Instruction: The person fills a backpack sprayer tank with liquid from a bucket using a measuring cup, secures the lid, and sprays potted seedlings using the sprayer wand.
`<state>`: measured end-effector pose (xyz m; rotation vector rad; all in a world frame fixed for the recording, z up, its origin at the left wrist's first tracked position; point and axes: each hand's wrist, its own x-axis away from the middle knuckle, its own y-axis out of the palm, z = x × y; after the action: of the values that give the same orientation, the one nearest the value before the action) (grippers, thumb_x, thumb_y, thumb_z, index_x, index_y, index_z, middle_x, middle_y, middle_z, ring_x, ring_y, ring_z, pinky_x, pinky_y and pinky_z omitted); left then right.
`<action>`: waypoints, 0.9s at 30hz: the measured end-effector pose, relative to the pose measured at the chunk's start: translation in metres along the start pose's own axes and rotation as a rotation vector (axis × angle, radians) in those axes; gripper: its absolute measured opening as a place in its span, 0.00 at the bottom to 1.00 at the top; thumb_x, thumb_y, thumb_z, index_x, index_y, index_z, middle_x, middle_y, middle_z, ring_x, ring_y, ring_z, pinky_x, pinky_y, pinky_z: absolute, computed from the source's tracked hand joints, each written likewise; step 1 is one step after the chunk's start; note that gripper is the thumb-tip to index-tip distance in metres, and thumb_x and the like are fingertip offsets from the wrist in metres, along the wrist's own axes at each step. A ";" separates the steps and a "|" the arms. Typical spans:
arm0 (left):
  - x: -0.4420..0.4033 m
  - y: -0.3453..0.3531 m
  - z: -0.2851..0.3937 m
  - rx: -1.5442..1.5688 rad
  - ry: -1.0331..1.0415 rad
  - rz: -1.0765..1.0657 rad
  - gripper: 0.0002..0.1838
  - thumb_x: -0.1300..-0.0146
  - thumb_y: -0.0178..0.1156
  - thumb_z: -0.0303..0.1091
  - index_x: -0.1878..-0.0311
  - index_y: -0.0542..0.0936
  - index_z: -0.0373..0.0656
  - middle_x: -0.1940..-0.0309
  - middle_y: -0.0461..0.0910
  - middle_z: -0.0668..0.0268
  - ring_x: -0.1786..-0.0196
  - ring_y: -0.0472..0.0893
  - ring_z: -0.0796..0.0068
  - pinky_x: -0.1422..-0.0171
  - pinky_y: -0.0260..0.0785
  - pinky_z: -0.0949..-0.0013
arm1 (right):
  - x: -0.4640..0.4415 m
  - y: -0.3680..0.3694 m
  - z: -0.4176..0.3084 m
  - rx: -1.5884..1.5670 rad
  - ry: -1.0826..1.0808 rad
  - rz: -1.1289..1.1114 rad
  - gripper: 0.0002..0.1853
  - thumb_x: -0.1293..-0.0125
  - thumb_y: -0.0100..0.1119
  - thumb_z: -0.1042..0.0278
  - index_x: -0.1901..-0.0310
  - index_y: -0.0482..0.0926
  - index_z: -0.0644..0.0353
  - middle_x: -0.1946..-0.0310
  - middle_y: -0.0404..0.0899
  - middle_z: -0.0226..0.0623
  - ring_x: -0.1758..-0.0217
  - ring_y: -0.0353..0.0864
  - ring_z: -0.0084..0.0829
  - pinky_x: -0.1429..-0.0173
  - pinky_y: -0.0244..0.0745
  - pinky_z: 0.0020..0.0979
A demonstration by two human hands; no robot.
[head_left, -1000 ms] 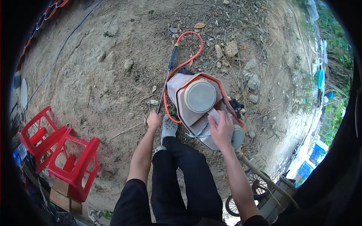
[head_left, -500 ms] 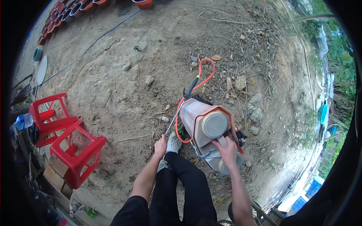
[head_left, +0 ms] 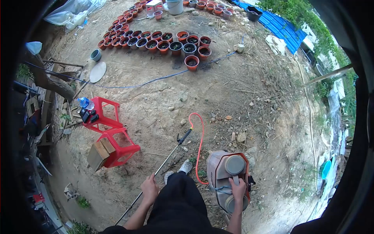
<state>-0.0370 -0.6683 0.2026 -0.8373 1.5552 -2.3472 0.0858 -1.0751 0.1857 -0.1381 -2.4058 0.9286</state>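
My right hand (head_left: 238, 190) is closed round the carry handle on top of a whitish knapsack sprayer (head_left: 219, 165) with orange trim. The sprayer has two round lids, and the far round lid (head_left: 235, 164) shows fully. My left hand (head_left: 149, 189) grips the thin metal shaft of a spray wand (head_left: 166, 160), which slants across the ground on my left. At the wand's far end is a black trigger handle (head_left: 184, 136). From it an orange hose (head_left: 201, 146) loops back to the sprayer. The wand's near tip runs behind my left forearm.
Two red plastic stools (head_left: 121, 146) stand on the left, with a water bottle (head_left: 86, 103) and a wooden box (head_left: 100, 155) there. Several rows of potted plants (head_left: 163, 46) sit ahead. A blue hose (head_left: 156, 80) crosses the dirt. A pale wall edge (head_left: 323, 171) lies right.
The view has tilted up, bringing the rows of pots in. The wand has swung away from the sprayer to the left, and its shaft now extends past my left hand. Both hands keep their grips.
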 end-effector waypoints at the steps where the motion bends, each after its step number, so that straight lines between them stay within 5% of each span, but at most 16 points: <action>1: -0.002 -0.019 0.008 -0.032 -0.017 0.043 0.19 0.41 0.55 0.28 0.45 0.79 0.44 0.68 0.80 0.56 0.65 0.82 0.52 0.60 0.73 0.52 | 0.002 -0.013 -0.001 -0.001 -0.006 0.005 0.20 0.44 0.74 0.57 0.73 0.77 0.67 0.80 0.78 0.45 0.78 0.76 0.38 0.68 0.69 0.40; 3: -0.016 -0.047 0.015 -0.059 -0.038 0.101 0.16 0.42 0.55 0.28 0.50 0.81 0.42 0.68 0.80 0.56 0.65 0.82 0.53 0.59 0.73 0.53 | -0.001 -0.026 0.000 0.033 -0.146 0.040 0.19 0.41 0.73 0.61 0.75 0.74 0.64 0.84 0.74 0.31 0.85 0.72 0.22 0.82 0.65 0.29; 6: -0.050 -0.090 0.037 -0.153 -0.043 0.188 0.11 0.41 0.61 0.35 0.58 0.82 0.41 0.70 0.81 0.57 0.65 0.82 0.54 0.59 0.73 0.54 | -0.017 -0.039 0.010 -0.021 -0.116 0.036 0.19 0.41 0.73 0.61 0.76 0.74 0.64 0.84 0.74 0.31 0.84 0.72 0.21 0.82 0.66 0.29; 9: -0.074 -0.140 0.064 -0.257 0.079 0.127 0.19 0.46 0.69 0.50 0.65 0.82 0.42 0.72 0.82 0.58 0.66 0.83 0.58 0.60 0.73 0.57 | -0.029 -0.049 -0.008 -0.068 -0.017 0.003 0.19 0.42 0.74 0.60 0.75 0.74 0.65 0.84 0.74 0.31 0.84 0.72 0.23 0.80 0.66 0.30; 14: -0.141 -0.169 0.085 -0.331 0.224 0.053 0.09 0.41 0.63 0.39 0.70 0.81 0.43 0.78 0.80 0.58 0.68 0.82 0.57 0.62 0.72 0.56 | -0.067 -0.053 -0.024 -0.142 0.087 -0.054 0.18 0.41 0.73 0.61 0.75 0.74 0.63 0.84 0.73 0.31 0.86 0.71 0.20 0.84 0.65 0.24; 16: -0.182 -0.172 0.095 -0.365 0.443 0.055 0.06 0.43 0.59 0.34 0.70 0.81 0.43 0.78 0.79 0.58 0.70 0.82 0.56 0.64 0.72 0.57 | -0.096 -0.059 -0.032 -0.154 0.121 -0.044 0.18 0.41 0.73 0.61 0.74 0.74 0.63 0.84 0.73 0.31 0.86 0.71 0.20 0.84 0.65 0.24; 18: -0.223 -0.177 0.126 -0.367 0.425 0.010 0.06 0.44 0.55 0.31 0.70 0.81 0.44 0.78 0.79 0.60 0.63 0.82 0.58 0.54 0.70 0.52 | -0.127 -0.064 -0.043 -0.163 0.141 -0.041 0.18 0.41 0.73 0.61 0.74 0.74 0.63 0.85 0.73 0.31 0.87 0.71 0.20 0.84 0.66 0.24; 20: -0.267 -0.183 0.157 -0.560 0.491 -0.096 0.06 0.46 0.57 0.28 0.68 0.83 0.45 0.67 0.82 0.61 0.50 0.79 0.63 0.36 0.62 0.48 | -0.154 -0.075 -0.053 -0.163 0.205 -0.022 0.17 0.40 0.72 0.61 0.74 0.74 0.63 0.85 0.73 0.31 0.87 0.71 0.20 0.84 0.66 0.24; 21: -0.295 -0.181 0.168 -0.558 0.485 -0.100 0.06 0.46 0.57 0.28 0.68 0.83 0.45 0.67 0.82 0.61 0.50 0.79 0.63 0.36 0.62 0.48 | -0.168 -0.079 -0.060 -0.168 0.229 -0.025 0.17 0.40 0.72 0.61 0.73 0.74 0.62 0.85 0.73 0.31 0.87 0.71 0.21 0.84 0.66 0.24; 23: -0.344 -0.165 0.184 -0.565 0.442 0.072 0.06 0.43 0.54 0.27 0.68 0.81 0.44 0.55 0.81 0.58 0.37 0.72 0.60 0.24 0.41 0.38 | -0.201 -0.085 -0.071 -0.157 0.254 -0.045 0.17 0.40 0.72 0.61 0.73 0.74 0.62 0.85 0.73 0.31 0.88 0.71 0.21 0.84 0.66 0.24; 27: -0.422 -0.185 0.246 -0.465 0.296 0.366 0.05 0.41 0.55 0.24 0.66 0.80 0.39 0.25 0.53 0.44 0.22 0.51 0.47 0.19 0.29 0.38 | -0.256 -0.107 -0.094 -0.140 0.251 -0.035 0.15 0.38 0.70 0.62 0.71 0.74 0.62 0.85 0.71 0.30 0.88 0.70 0.21 0.85 0.65 0.24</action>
<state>0.4709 -0.5867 0.2928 -0.2411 2.2052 -1.9374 0.3616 -1.1728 0.1946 -0.2488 -2.2305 0.6832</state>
